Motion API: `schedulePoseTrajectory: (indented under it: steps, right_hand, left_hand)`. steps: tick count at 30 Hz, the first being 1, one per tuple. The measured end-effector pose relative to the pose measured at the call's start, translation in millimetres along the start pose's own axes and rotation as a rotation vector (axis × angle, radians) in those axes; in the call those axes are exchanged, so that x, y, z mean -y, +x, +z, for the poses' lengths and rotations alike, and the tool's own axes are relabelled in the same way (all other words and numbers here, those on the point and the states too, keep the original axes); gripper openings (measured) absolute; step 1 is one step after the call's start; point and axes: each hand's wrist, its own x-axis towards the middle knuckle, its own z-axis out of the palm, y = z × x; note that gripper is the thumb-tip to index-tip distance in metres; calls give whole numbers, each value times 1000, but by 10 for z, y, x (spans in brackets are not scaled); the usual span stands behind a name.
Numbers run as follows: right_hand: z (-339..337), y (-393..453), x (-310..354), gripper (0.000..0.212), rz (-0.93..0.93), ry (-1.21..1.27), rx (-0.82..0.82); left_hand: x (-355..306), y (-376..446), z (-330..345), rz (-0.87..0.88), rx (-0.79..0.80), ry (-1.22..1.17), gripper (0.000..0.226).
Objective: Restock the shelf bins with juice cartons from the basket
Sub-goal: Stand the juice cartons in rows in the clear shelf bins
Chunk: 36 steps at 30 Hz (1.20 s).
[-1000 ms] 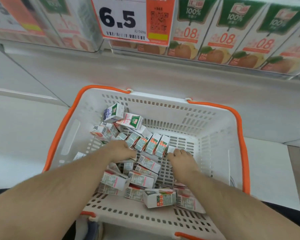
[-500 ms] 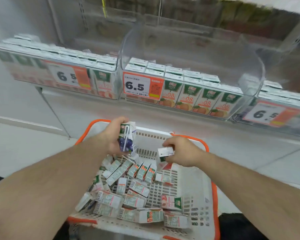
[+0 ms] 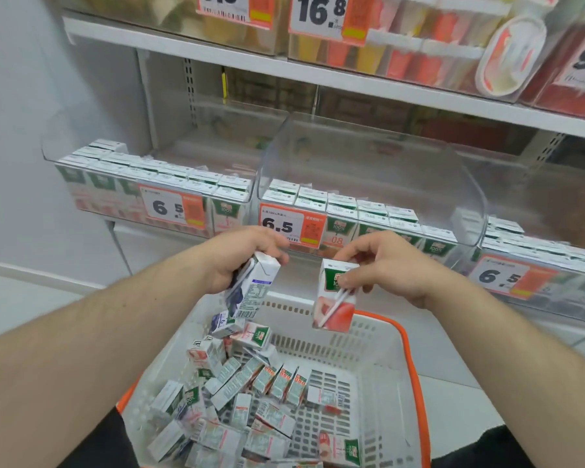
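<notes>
My left hand (image 3: 240, 255) grips a small blue-and-white juice carton (image 3: 252, 288) by its top, held above the far left of the basket. A red-and-white juice carton (image 3: 335, 300) with a straw on its side hangs from my right hand (image 3: 382, 261), which pinches its upper end. Below both lies the white basket with an orange rim (image 3: 409, 359), holding several loose cartons (image 3: 250, 400). Clear shelf bins stand behind: the left bin (image 3: 149, 184), the middle bin (image 3: 368, 197) and the right bin (image 3: 537, 248), each with rows of cartons.
An upper shelf (image 3: 318, 72) carries clear boxes of other goods with price tags. Orange-and-white price tags reading 6.5 hang on the bin fronts. A white wall (image 3: 21, 146) stands to the left, pale floor tiles (image 3: 453, 376) to the right of the basket.
Both hands have come up out of the basket, each with a carton, toward the bins. The view has tilted upward, showing the upper shelf.
</notes>
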Motion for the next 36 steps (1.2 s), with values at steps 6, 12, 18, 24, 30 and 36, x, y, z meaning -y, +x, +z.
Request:
schedulePoseTrajectory:
  steps: [6, 12, 18, 24, 30, 36]
  right_hand:
    - [55, 102, -101, 42, -7, 285, -96]
    - [98, 212, -181, 46, -31, 543, -80]
    - [87, 261, -187, 83, -172, 894, 154]
    - [183, 258, -88, 47, -121, 735, -95]
    - [296, 211, -12, 40, -7, 517, -391]
    - [506, 141, 86, 29, -88, 327, -278]
  left_hand:
    - [62, 14, 68, 29, 151, 73, 21]
    - [83, 23, 147, 79, 284, 158, 44]
    - [144, 112, 172, 56, 484, -8, 54]
    - [206, 90, 267, 187, 141, 50, 51]
    - [219, 59, 303, 218, -207, 61, 43]
    - [123, -122, 371, 398, -544, 894, 47]
